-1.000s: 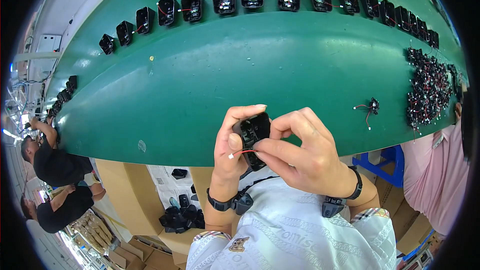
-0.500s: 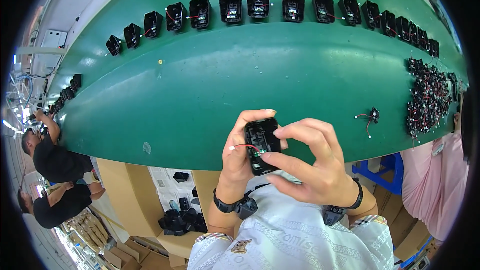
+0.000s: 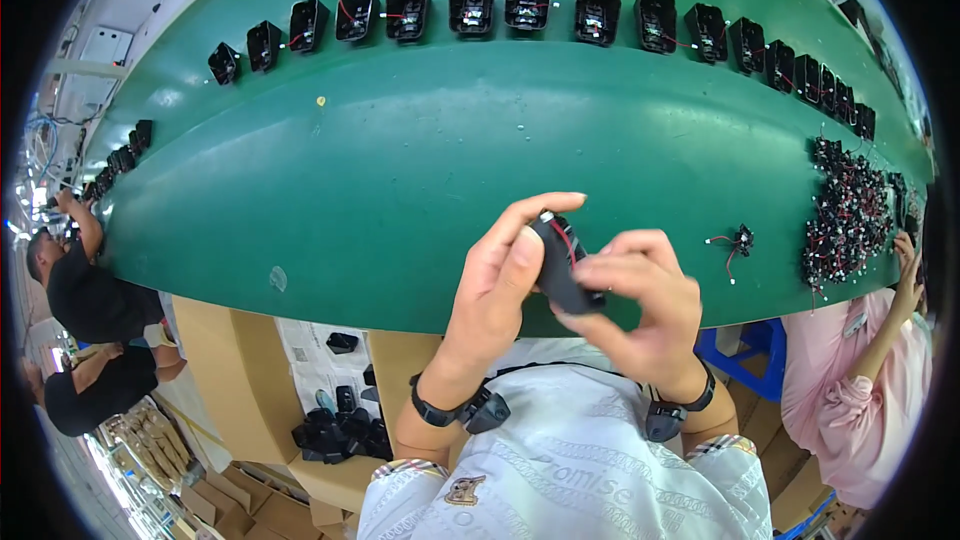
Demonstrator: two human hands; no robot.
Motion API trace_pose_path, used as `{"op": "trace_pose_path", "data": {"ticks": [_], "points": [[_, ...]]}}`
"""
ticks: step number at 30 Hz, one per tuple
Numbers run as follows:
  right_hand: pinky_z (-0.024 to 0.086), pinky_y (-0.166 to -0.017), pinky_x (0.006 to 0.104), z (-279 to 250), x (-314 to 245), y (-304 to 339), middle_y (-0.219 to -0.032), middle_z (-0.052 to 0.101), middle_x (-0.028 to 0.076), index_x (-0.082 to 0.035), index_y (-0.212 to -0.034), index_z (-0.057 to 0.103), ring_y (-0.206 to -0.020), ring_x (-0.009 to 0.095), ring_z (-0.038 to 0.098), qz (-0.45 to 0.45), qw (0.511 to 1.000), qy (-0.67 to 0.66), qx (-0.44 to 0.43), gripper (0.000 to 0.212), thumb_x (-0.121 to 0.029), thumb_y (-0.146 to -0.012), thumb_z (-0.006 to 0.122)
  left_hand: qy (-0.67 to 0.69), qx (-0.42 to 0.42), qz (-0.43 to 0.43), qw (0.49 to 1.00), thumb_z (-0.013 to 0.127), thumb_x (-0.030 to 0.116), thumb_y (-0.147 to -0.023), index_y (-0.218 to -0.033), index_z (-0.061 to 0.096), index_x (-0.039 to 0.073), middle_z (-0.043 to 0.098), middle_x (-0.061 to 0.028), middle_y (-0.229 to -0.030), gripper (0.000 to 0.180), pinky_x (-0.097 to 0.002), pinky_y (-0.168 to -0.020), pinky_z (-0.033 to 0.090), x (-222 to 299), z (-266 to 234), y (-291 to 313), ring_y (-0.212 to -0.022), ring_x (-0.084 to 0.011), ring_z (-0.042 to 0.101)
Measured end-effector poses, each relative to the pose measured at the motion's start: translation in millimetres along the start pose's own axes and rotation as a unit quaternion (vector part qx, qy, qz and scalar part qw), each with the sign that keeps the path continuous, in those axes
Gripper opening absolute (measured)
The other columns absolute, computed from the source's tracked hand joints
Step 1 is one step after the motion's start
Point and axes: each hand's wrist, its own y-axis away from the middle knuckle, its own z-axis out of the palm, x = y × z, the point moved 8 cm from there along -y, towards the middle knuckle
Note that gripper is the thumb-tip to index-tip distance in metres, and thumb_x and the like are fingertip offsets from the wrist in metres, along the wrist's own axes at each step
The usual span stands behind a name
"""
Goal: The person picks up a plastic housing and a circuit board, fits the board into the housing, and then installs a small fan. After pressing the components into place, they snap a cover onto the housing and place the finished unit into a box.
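Note:
My left hand (image 3: 492, 285) grips a black plastic housing (image 3: 562, 275) above the near edge of the green table. The housing is tipped on its side, so most of its inside is turned away. A red wire (image 3: 563, 237) runs along its upper edge, ending near a white connector (image 3: 547, 217) by my left fingertips. My right hand (image 3: 655, 315) closes on the housing's lower right end with thumb and bent fingers, slightly blurred. To the right lies a small wired part (image 3: 741, 239) with red leads and white plugs.
Open black housings (image 3: 472, 5) stand in a curved row across the green table (image 3: 420, 160). A heap of wired parts (image 3: 845, 210) lies at right, beside a person in pink (image 3: 850, 390). Cardboard boxes (image 3: 225, 370) and a blue stool (image 3: 750, 355) are below the edge. Two people work at far left.
The housing has turned from facing up to lying on its side, and rose slightly in my left hand. My right fingers moved from its inside to its lower end.

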Motion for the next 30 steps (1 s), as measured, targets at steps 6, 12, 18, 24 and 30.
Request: {"op": "trace_pose_path", "data": {"ticks": [6,12,18,24,30], "points": [[0.049,-0.097,0.0359,27,65,23,-0.111,0.07,0.011,0.001,-0.116,0.065,-0.102,0.018,0.066,0.337,0.746,-0.574,-0.009,0.04,-0.017,-0.083,0.079,-0.139,-0.003,0.049,0.989,0.053,0.04,-0.104,-0.115,0.058,-0.001,0.063,-0.0027,-0.087,0.043,-0.0207,-0.059,0.043,13,6,-5,-0.069,-0.0035,0.05],[0.047,-0.1,0.0371,33,54,22,-0.112,0.07,0.01,-0.001,-0.117,0.064,-0.105,0.018,0.065,0.36,0.707,-0.609,-0.019,0.04,-0.024,-0.086,0.077,-0.121,0.001,0.027,0.992,0.059,0.038,-0.102,-0.099,0.056,0.0,0.06,0.0003,-0.075,0.038,-0.0208,-0.057,0.041,13,-1,-3,-0.064,-0.0031,0.049],[0.047,-0.1,0.0389,31,63,24,-0.115,0.065,0.01,-0.002,-0.125,0.057,-0.108,0.02,0.063,0.373,0.75,-0.546,-0.02,0.053,-0.033,-0.085,0.075,-0.116,0.015,0.01,0.993,0.058,0.039,-0.102,-0.094,0.056,0.002,0.056,0.0016,-0.069,0.038,-0.0211,-0.055,0.041,10,-5,-6,-0.061,-0.0036,0.049],[0.046,-0.101,0.0358,35,55,17,-0.113,0.068,0.007,-0.003,-0.124,0.058,-0.109,0.017,0.063,0.379,0.685,-0.621,-0.028,0.042,-0.017,-0.088,0.074,-0.106,0.009,0.008,0.994,0.057,0.039,-0.102,-0.093,0.055,0.002,0.056,0.0014,-0.071,0.037,-0.0215,-0.055,0.041,8,-5,-8,-0.061,-0.0035,0.049],[0.047,-0.09,0.03,33,54,21,-0.109,0.067,0.005,-0.003,-0.126,0.057,-0.1,0.013,0.062,0.4,0.677,-0.617,-0.037,0.043,-0.013,-0.088,0.073,-0.124,0.007,0.028,0.992,0.065,0.033,-0.098,-0.094,0.055,0.001,0.057,0.001,-0.073,0.034,-0.021,-0.055,0.039,8,-10,-2,-0.062,-0.0037,0.049]]}}
